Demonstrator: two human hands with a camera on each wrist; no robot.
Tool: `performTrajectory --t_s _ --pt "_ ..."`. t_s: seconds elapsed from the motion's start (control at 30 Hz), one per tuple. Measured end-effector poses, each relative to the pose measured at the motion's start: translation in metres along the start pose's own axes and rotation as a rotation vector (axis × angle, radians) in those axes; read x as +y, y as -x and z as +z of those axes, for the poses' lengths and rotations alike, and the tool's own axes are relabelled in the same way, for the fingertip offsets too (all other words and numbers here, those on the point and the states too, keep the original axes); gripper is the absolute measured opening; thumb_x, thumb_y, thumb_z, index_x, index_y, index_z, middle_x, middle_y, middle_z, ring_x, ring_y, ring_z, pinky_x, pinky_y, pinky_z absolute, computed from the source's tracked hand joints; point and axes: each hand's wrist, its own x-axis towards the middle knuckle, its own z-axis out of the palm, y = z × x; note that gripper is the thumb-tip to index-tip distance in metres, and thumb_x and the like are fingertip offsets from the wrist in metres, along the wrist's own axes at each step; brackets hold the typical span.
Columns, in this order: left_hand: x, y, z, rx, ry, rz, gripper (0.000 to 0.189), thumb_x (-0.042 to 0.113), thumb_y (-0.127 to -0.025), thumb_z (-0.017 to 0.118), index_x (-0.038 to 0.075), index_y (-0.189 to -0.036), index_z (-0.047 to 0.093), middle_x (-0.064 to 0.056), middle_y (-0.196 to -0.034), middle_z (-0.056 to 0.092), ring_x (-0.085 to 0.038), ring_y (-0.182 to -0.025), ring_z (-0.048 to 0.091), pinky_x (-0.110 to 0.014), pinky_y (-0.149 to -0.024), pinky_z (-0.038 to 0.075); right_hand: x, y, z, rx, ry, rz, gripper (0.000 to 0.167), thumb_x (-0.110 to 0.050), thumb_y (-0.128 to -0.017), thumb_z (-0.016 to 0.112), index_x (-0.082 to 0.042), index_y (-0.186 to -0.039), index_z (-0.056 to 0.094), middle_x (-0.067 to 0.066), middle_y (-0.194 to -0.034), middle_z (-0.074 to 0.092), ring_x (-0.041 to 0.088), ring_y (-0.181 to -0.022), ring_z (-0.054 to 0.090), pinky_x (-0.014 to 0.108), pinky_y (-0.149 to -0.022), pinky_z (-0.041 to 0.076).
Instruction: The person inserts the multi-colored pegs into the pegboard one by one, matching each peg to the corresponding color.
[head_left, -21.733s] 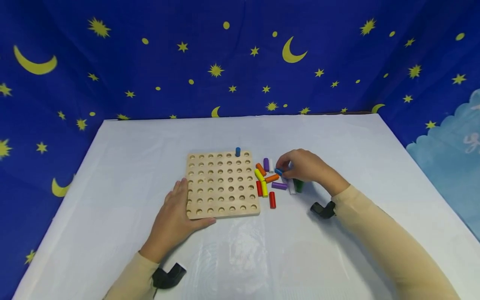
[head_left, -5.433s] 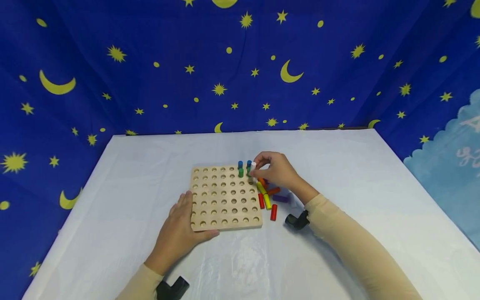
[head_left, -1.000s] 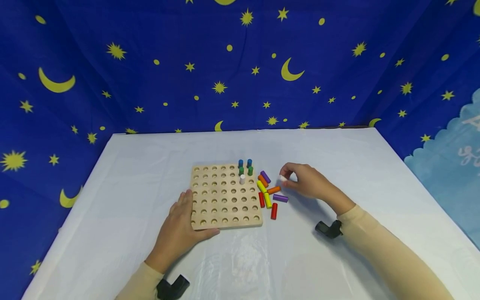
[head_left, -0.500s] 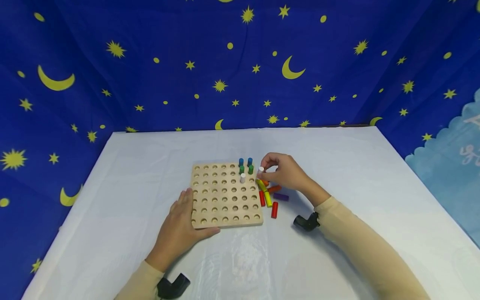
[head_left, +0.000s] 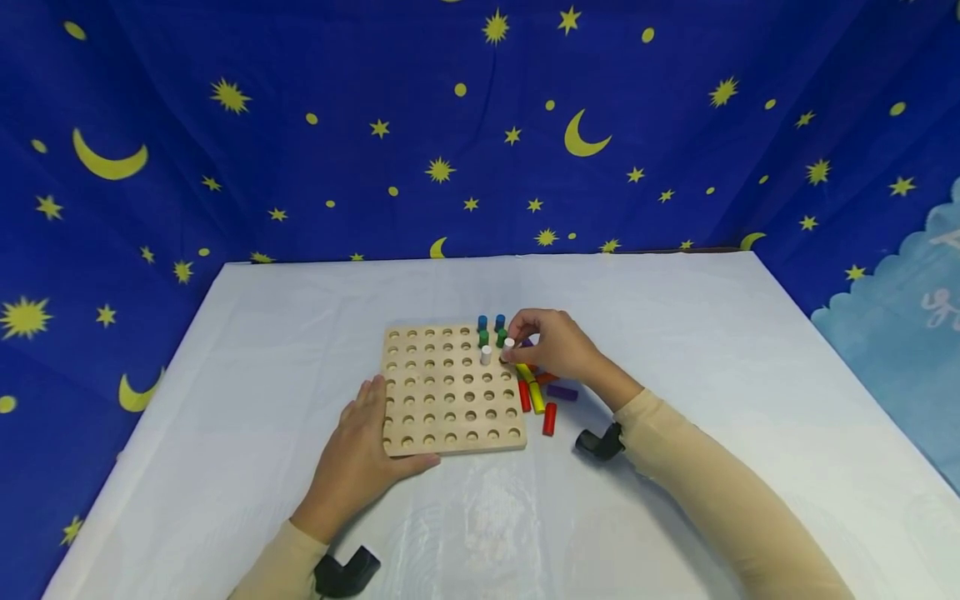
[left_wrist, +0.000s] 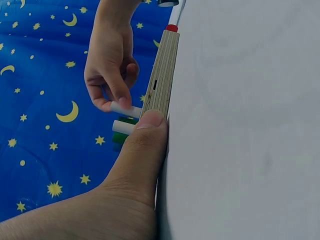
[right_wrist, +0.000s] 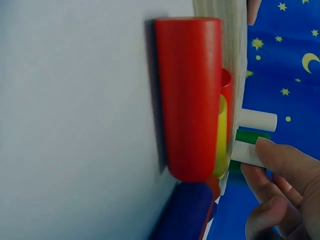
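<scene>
A square wooden pegboard [head_left: 457, 450] with rows of round holes lies on the table. My left hand [head_left: 352, 462] rests at its front-left corner, fingers along the left side and thumb straight along the front edge. Between thumb and fingertips my right hand [head_left: 558, 343] pinches a white peg [head_left: 508, 344], upright at a hole near the board's right edge; in the right wrist view, the peg's [right_wrist: 246, 152] lower end meets the board. Just left of it another white peg [head_left: 486, 356] stands in the board. Behind stand two green pegs [head_left: 483, 339] and two blue pegs [head_left: 482, 322].
Right of the board lie loose pegs: red pegs [head_left: 550, 419], yellow pegs [head_left: 537, 398], orange ones [head_left: 547, 378] and purple ones [head_left: 562, 392], partly under my right hand. A white cover drapes the table [head_left: 300, 317]; a blue star-patterned cloth [head_left: 360, 67] hangs behind.
My right hand has carried the white peg leftward from beyond the loose pegs to the board. Earlier, the second blue, both green and the other white peg went in. My left hand stays put.
</scene>
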Motion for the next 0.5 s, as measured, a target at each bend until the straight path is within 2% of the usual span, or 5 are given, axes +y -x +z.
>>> performTrajectory --t_s 0.33,0.5 --pt "-0.0001 -0.0003 -0.0005 0.006 -0.003 0.007 0.139 0.073 -0.063 0.079 -0.005 -0.157 0.013 -0.025 -0.163 0.021 -0.040 -0.152 0.019 -0.054 -0.123 0.021 -0.0028 -0.0019 0.0019 -0.005 0.029 -0.015 0.019 -0.022 -0.083 0.082 -0.017 -0.090 0.065 -0.004 -0.088 0.071 0.015 -0.087 0.064 0.033 -0.081 0.051" --pt "-0.0003 -0.0007 -0.0002 0.003 -0.003 0.007 0.139 0.073 -0.063 0.079 -0.005 -0.157 0.012 -0.025 -0.163 0.020 -0.040 -0.152 0.018 -0.054 -0.124 0.020 -0.0048 -0.0002 0.0021 -0.009 0.041 -0.015 0.019 -0.022 -0.082 0.082 -0.017 -0.089 0.065 -0.004 -0.087 0.071 0.016 -0.084 0.064 0.032 -0.077 0.049"
